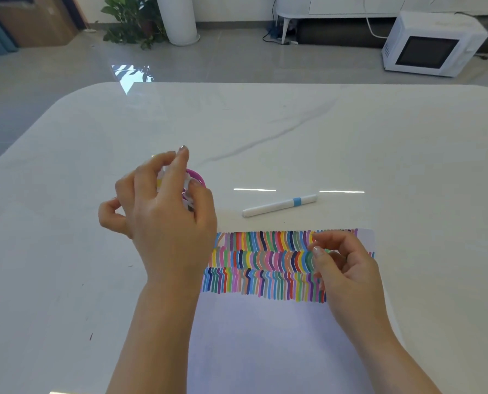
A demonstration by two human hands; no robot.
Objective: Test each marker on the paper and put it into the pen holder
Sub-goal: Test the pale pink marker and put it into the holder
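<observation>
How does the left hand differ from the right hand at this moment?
The left hand is at the pink pen holder, beside the paper; the right hand is over the paper's coloured strokes. The left hand's fingers are among white markers, though blur hides any grip; the right hand's fingers curl loosely and hold nothing. Both are bare.

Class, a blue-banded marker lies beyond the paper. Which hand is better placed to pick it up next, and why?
Probably the right. The right hand hangs over the paper, apparently empty, near the marker, while the left hand is occupied at the pink pen holder.
</observation>
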